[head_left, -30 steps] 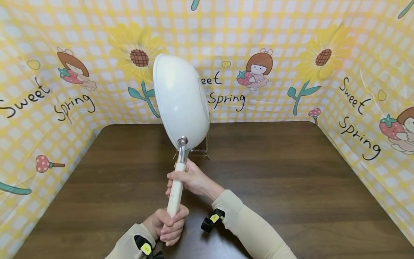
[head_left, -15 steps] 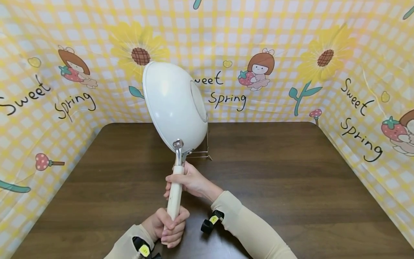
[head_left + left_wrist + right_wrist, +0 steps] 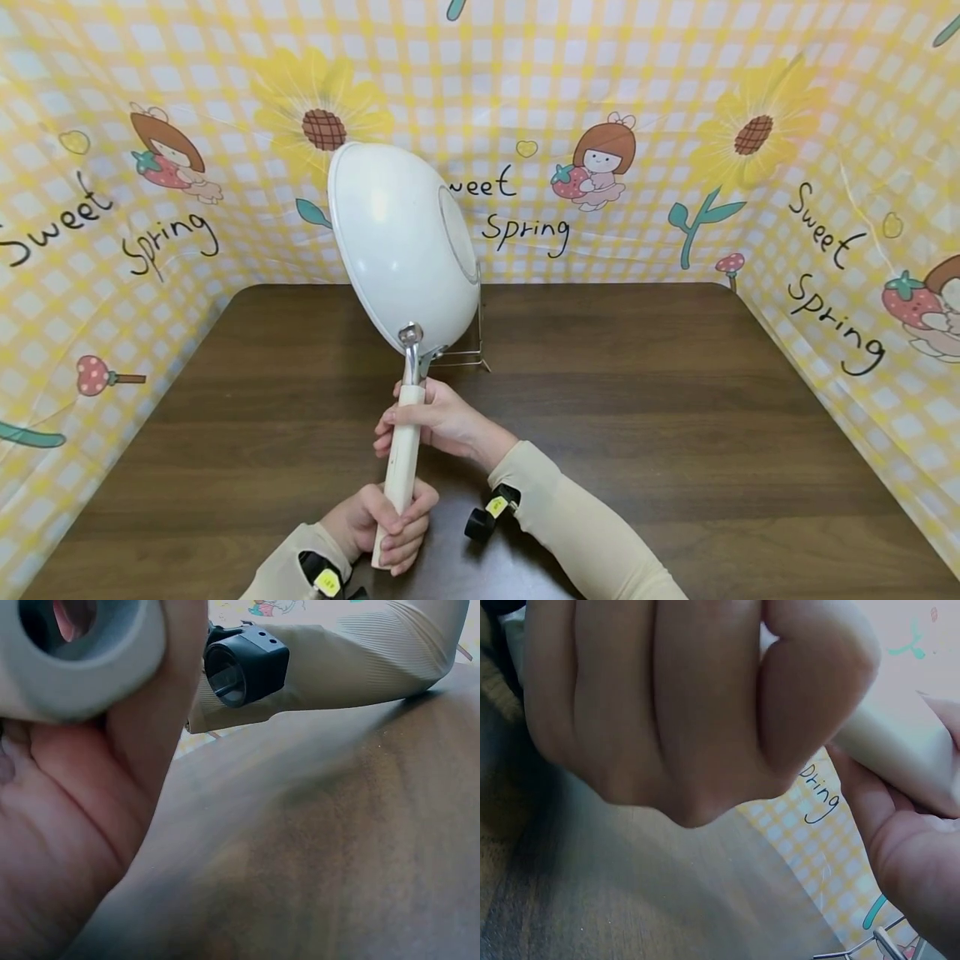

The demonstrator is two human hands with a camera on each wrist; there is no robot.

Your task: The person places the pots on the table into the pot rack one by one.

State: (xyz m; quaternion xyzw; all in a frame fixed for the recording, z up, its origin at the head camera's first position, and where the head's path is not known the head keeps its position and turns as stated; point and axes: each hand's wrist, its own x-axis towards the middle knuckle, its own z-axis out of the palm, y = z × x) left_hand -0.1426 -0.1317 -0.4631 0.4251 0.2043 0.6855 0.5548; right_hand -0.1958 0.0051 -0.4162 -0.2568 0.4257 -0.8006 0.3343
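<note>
A white wok (image 3: 401, 242) with a pale long handle (image 3: 403, 450) is held up on its side over the table, its rim toward the left and its round base toward the right. My left hand (image 3: 386, 525) grips the lower end of the handle, fingers wrapped round it. Higher up, close to the metal joint, my right hand (image 3: 446, 421) holds the handle, thumb across its near side and fingertips showing on the left. In the left wrist view the hollow handle end (image 3: 90, 694) rests in the palm. The wok's inside is hidden.
Partly behind the wok stands a thin wire rack (image 3: 482, 333) on the dark wooden table (image 3: 637, 392). A yellow checked cloth (image 3: 517, 75) surrounds the table's back and sides. Black cameras are strapped to both wrists.
Over the last second the wok has leaned left and turned, showing more of its round base. It has barely moved since half a second ago. Both hands stay on the handle.
</note>
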